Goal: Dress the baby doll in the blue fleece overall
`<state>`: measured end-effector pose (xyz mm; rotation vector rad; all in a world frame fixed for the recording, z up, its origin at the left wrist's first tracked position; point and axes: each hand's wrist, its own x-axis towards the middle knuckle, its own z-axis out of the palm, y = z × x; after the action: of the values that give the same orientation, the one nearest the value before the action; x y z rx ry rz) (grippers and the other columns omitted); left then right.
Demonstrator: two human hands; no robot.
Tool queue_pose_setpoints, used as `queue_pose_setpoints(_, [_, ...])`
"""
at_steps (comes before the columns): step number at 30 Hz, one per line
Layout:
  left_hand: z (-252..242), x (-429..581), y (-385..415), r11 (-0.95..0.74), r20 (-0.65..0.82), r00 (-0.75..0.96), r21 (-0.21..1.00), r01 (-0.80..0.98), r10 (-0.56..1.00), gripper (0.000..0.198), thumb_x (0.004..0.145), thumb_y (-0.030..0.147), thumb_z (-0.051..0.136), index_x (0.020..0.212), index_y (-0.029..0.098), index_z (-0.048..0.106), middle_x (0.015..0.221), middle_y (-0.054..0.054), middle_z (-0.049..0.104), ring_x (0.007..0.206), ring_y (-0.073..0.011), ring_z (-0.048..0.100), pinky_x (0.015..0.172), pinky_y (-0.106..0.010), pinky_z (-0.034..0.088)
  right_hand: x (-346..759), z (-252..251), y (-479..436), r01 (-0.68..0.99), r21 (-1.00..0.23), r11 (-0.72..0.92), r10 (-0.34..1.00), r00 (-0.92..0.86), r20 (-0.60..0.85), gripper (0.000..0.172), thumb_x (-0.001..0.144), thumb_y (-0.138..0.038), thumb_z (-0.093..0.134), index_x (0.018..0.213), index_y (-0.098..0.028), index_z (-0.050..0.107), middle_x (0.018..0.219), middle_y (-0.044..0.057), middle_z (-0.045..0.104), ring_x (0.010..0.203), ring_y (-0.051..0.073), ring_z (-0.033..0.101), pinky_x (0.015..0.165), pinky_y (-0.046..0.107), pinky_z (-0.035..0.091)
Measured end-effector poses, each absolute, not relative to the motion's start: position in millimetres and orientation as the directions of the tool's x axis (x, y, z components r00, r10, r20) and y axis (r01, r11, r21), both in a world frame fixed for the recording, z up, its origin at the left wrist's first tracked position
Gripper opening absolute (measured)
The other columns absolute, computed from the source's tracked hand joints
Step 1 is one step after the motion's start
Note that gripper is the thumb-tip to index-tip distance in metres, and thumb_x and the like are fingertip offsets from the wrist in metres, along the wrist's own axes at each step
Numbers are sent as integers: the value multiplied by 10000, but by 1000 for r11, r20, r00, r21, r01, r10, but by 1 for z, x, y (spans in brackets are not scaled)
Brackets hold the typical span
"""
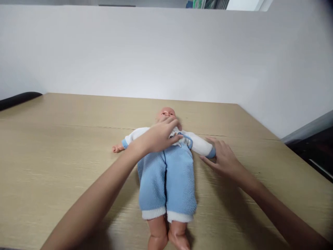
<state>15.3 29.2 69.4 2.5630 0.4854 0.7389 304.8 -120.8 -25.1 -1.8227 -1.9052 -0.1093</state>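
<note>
left hand (158,137) – flat, fingers spread, on doll (166,173) chest | right hand (223,159) – open, touching doll's sleeve cuff

Bright, even, diffuse light; source seems overhead, no hard beams. White partition wall (166,52) reads flat, faintly bluish, no glare. Soft shadows only: a dim one beneath the left forearm on the wooden table (52,139), another under the right hand (223,159) and along the doll (166,166). Slight motion softness on both hands and the near forearms. Wide-angle stretch bends table edges; corners darken and smear, top right especially.
</note>
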Motion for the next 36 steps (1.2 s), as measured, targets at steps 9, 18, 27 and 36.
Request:
queue_pose_setpoints(9, [19, 79, 40, -846, 364, 812, 460, 268, 455, 108, 963, 304, 690, 903, 214, 687, 1011, -138, 729, 1049, -343, 580, 1041, -499, 414, 319, -31, -133, 772, -633, 52, 911, 223, 347, 410, 881, -466, 794, 1211, -252, 676, 1158, 133, 777, 1047, 354, 739, 947, 529, 598])
queue_pose_setpoints(18, [27, 65, 25, -934, 502, 826, 350, 76, 256, 364, 1131, 397, 433, 1214, 210, 734, 1101, -136, 698, 1015, -284, 636, 909, -390, 437, 287, -6, -66, 267, -921, 282, 830, 413, 374, 714, 687, -519, 974, 1248, -259, 618, 1270, 106, 736, 1134, 283, 736, 1011, 433, 631])
queue_pose_setpoints(27, [27, 51, 19, -988, 653, 750, -18, 152, 103, 365, 1158, 371, 402, 1220, 196, 716, 1066, -106, 727, 937, -237, 612, 843, -385, 454, 249, -24, -61, 272, -853, 445, 859, 138, 493, 259, 994, -466, 706, 1177, -290, 760, 1073, 48, 739, 977, 237, 693, 897, 385, 602])
queue_pose_setpoints(36, [43, 61, 25, -708, 456, 706, 700, 92, 543, 218, 1006, 393, 673, 959, 191, 739, 951, -41, 737, 892, -197, 674, 825, -320, 500, 235, -35, -72, 380, -826, 416, 852, 154, 500, 228, 1056, -477, 639, 1089, -295, 772, 1117, 71, 632, 1050, 276, 649, 987, 458, 561])
